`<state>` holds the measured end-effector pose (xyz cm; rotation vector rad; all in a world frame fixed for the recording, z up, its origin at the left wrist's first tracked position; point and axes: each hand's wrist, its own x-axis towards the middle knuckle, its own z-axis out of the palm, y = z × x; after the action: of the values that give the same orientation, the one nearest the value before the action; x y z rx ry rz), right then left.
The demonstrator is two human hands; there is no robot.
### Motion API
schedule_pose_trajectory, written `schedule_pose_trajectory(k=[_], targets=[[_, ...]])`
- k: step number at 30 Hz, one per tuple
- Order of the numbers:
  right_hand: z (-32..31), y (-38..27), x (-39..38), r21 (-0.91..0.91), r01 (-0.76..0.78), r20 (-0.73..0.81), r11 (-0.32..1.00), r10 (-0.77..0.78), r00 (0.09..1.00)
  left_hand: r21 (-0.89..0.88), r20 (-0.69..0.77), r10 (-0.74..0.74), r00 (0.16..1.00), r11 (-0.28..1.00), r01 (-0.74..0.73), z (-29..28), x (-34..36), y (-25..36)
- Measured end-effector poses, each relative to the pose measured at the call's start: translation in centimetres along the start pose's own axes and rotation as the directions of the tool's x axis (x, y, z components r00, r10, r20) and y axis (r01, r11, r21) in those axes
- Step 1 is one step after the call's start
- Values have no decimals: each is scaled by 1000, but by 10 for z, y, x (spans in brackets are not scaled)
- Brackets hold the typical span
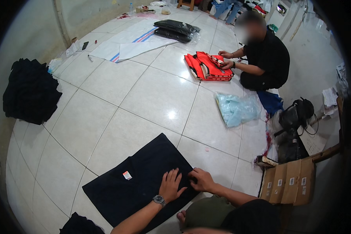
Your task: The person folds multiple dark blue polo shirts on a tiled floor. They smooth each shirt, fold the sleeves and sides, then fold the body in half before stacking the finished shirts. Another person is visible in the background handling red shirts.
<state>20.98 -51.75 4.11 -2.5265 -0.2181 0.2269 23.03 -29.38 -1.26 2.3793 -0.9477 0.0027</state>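
A black garment (138,181) lies spread flat on the tiled floor in front of me, a small white and orange label (127,175) on its upper part. My left hand (171,186) rests palm down on the cloth, fingers stretched out, with a metal watch on the wrist. Close beside it, my right hand (202,180) has its fingers curled and pinched at the garment's right edge. The fingertips of that hand are partly hidden.
Dark cloth piles (31,91) stand at left and lower left (81,225). Ahead right, a person (267,52) handles folded red garments (208,66). A bagged light-blue garment (236,109), black packages (175,30) on a white sheet (144,48), and cardboard boxes (286,181) lie around.
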Motion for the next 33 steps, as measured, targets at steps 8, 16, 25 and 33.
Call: schedule_pose_trajectory(k=[8, 16, 25, 33], targets=[[5, -7, 15, -46, -25, 74, 999, 29, 997, -203, -5, 113, 994, 973, -112, -4, -18, 0], [8, -9, 8, -143, -8, 102, 990, 23, 995, -142, 98, -53, 994, 988, 67, -13, -7, -4], [14, -13, -13, -111, -145, 102, 983, 156, 982, 139, 105, -163, 981, 979, 148, -19, -7, -24], [10, -16, -9, -168, -132, -35, 977, 128, 991, 71, 180, -89, 980, 995, 77, -82, -62, -47]])
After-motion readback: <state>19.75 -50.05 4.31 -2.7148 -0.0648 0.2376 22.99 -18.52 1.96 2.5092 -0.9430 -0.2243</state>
